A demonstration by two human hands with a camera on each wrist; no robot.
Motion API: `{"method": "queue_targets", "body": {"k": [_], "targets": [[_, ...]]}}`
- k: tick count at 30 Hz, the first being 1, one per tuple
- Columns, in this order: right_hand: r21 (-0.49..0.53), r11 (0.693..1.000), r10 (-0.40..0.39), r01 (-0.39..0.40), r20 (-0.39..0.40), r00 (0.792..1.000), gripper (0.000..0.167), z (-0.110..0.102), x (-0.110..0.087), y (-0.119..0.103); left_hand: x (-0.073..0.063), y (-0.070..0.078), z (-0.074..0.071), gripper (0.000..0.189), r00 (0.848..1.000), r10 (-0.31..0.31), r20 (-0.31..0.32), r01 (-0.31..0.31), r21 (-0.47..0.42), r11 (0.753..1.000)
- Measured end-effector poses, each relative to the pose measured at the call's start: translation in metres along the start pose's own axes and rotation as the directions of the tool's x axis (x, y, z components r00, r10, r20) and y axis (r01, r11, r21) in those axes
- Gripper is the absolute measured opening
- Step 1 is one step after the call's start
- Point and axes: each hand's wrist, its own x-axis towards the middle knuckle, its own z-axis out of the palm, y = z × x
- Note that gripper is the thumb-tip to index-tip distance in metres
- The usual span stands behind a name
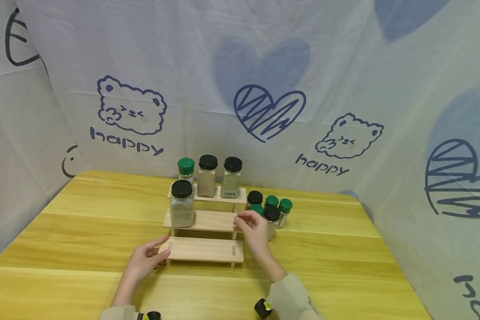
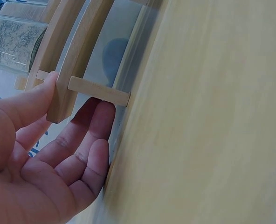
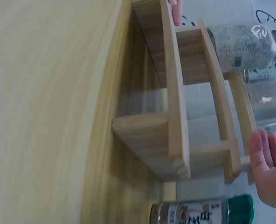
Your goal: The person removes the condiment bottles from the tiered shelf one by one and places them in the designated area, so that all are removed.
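Observation:
A three-tier wooden spice rack stands on the table. My left hand holds the left end of its lowest step, thumb at the board's edge and fingers curled beneath. My right hand is by the right end of the middle step, its fingers bent a little with nothing in them. A black-capped glass spice jar stands at the left of the middle step. On the top step are a green-capped jar and two black-capped jars, one brownish and one greenish.
Several spice jars with green and black caps, among them a green-capped one, cluster on the table right of the rack, partly behind my right hand. A printed cloth hangs behind the table's far edge.

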Motion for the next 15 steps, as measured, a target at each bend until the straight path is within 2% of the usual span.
{"method": "queue_targets", "body": {"k": [5,9,12,15], "targets": [[-0.057,0.998,0.009,-0.006,0.044,0.999,0.019,0.016,0.006,-0.004,-0.001,0.0,-0.001,0.046,1.0,0.0,0.009,0.0,-0.002,1.0],[-0.104,0.994,-0.015,0.023,0.084,0.996,0.019,0.031,0.007,-0.018,-0.002,0.001,-0.001,0.047,1.0,0.002,0.016,-0.002,0.002,1.0],[-0.09,0.995,-0.028,0.038,0.11,0.994,0.02,0.041,0.007,-0.026,-0.002,0.001,-0.001,0.046,1.0,0.001,0.014,-0.001,0.002,1.0],[-0.062,0.997,-0.031,0.039,0.124,0.992,0.022,0.049,0.011,-0.019,-0.001,0.0,-0.001,0.046,1.0,0.0,0.01,0.0,-0.002,1.0]]}}
